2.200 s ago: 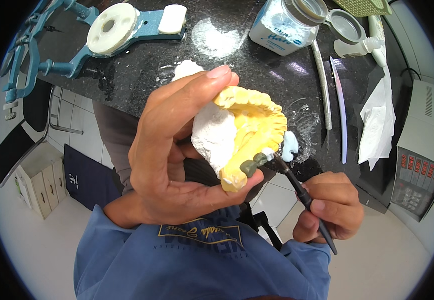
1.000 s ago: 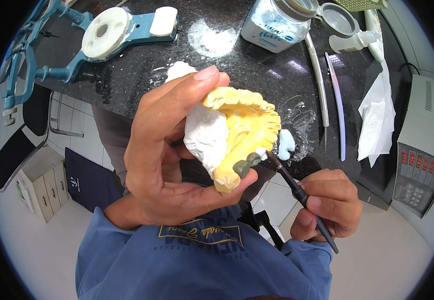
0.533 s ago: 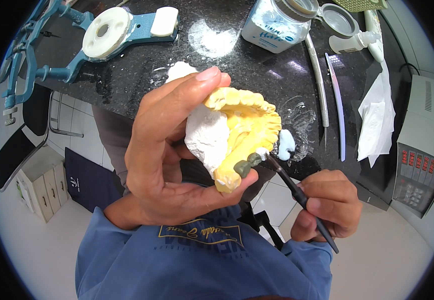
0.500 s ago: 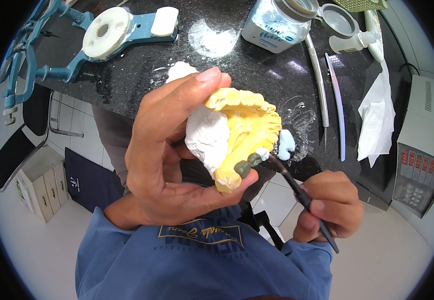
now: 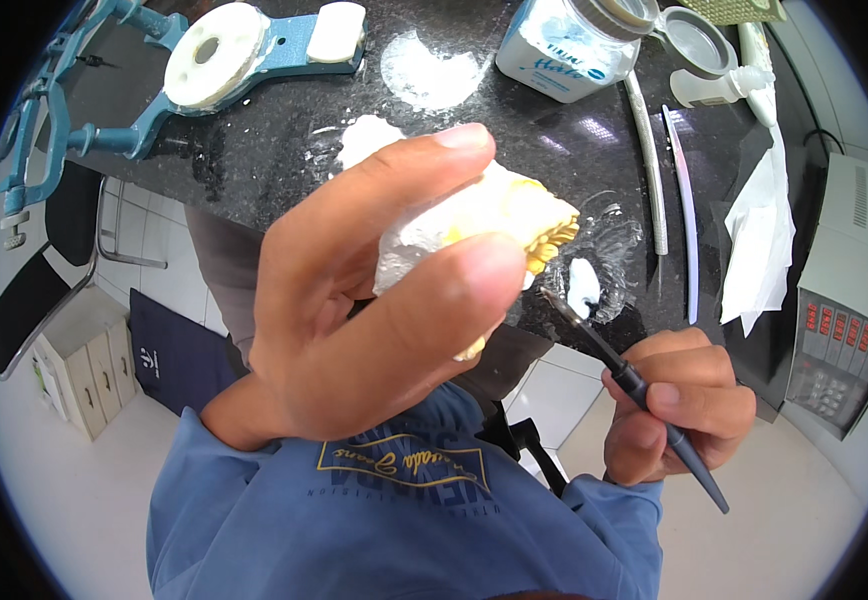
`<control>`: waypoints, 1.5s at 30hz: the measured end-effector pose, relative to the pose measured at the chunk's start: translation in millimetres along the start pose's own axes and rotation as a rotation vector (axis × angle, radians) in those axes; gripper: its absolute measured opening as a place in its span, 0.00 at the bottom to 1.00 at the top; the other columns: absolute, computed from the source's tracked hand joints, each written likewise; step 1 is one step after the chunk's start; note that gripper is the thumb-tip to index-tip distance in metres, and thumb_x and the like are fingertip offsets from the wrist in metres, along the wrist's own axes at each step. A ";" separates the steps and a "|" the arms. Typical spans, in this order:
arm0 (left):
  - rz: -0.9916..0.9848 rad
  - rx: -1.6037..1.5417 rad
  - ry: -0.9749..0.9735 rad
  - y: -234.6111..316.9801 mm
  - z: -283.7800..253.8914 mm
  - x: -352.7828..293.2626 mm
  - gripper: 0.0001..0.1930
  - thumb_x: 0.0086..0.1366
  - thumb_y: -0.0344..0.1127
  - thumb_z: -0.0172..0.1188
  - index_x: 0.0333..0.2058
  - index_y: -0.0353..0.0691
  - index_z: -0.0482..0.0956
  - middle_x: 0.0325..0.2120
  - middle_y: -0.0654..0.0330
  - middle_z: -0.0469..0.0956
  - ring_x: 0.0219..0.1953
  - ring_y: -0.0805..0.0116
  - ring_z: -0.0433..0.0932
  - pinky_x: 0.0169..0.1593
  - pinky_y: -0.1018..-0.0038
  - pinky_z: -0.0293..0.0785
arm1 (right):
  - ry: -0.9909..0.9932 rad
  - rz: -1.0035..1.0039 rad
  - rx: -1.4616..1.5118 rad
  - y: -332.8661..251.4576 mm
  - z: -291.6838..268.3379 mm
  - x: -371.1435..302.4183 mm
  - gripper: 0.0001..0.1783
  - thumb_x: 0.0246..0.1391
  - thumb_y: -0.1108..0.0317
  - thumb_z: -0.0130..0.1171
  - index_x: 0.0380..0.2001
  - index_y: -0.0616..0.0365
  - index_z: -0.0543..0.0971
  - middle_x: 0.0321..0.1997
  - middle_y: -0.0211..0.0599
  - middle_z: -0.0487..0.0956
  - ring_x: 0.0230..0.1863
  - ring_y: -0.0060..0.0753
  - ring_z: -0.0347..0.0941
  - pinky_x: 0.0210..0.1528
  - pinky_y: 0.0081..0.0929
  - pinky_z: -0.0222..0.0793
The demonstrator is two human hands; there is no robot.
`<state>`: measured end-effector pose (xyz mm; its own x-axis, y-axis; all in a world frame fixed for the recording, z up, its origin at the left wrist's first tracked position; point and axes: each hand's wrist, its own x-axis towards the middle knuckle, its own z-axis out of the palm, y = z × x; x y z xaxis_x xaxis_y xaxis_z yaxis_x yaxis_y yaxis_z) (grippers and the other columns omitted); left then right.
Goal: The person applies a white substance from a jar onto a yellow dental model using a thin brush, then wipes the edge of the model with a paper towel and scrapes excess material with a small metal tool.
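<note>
My left hand [image 5: 354,300] is closed around a yellow dental cast [image 5: 551,238] with a white plaster base [image 5: 424,235]. The cast is tilted, so its teeth point right and my thumb covers much of its near side. The dark green pieces on it are hidden. Between the fingers of my right hand [image 5: 679,405] is a thin dark brush [image 5: 626,378], slanting up to the left. Its tip is close beside the cast's lower right edge; whether they touch I cannot tell. A whitish blob [image 5: 583,288] lies on the black counter just right of the tip.
A blue articulator [image 5: 299,42] with a white round plate stands at the back left. Farther right are a powder jar [image 5: 569,55], a small white bottle [image 5: 704,88], a metal-handled tool [image 5: 646,165], a lilac stick [image 5: 682,210], white tissue [image 5: 759,240] and a grey control unit [image 5: 839,300].
My left hand has turned the cast over, so its inner face and the green pieces no longer show. My right hand with the brush has shifted slightly right.
</note>
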<state>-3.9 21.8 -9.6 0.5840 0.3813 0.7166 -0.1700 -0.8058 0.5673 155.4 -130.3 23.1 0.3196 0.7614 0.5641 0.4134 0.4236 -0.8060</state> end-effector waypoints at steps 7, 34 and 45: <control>-0.049 -0.036 -0.016 5.3 -3.1 0.8 0.41 0.48 0.22 0.69 0.58 0.39 0.55 0.53 0.32 0.60 0.51 0.43 0.72 0.47 0.55 0.79 | -0.010 0.049 -0.090 -3.9 3.1 3.5 0.13 0.36 0.78 0.64 0.29 0.62 0.75 0.23 0.40 0.75 0.19 0.31 0.74 0.21 0.21 0.72; -0.116 0.022 0.026 13.3 4.4 -1.6 0.42 0.48 0.22 0.70 0.59 0.45 0.56 0.54 0.37 0.60 0.47 0.42 0.75 0.47 0.58 0.80 | 0.005 0.088 -0.026 -2.8 0.3 3.0 0.11 0.44 0.77 0.63 0.31 0.66 0.73 0.24 0.42 0.75 0.21 0.30 0.74 0.23 0.21 0.72; -0.170 -0.035 0.097 17.1 9.8 -7.0 0.40 0.47 0.21 0.70 0.57 0.51 0.59 0.54 0.41 0.60 0.47 0.39 0.75 0.47 0.56 0.80 | 0.042 0.278 0.113 -2.8 -5.6 5.6 0.11 0.50 0.74 0.60 0.34 0.65 0.69 0.24 0.45 0.75 0.21 0.29 0.74 0.23 0.22 0.73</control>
<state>-3.1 0.8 -8.9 0.5279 0.5537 0.6440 -0.1040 -0.7104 0.6960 160.8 -130.0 29.5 0.4433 0.8359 0.3237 0.2083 0.2551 -0.9442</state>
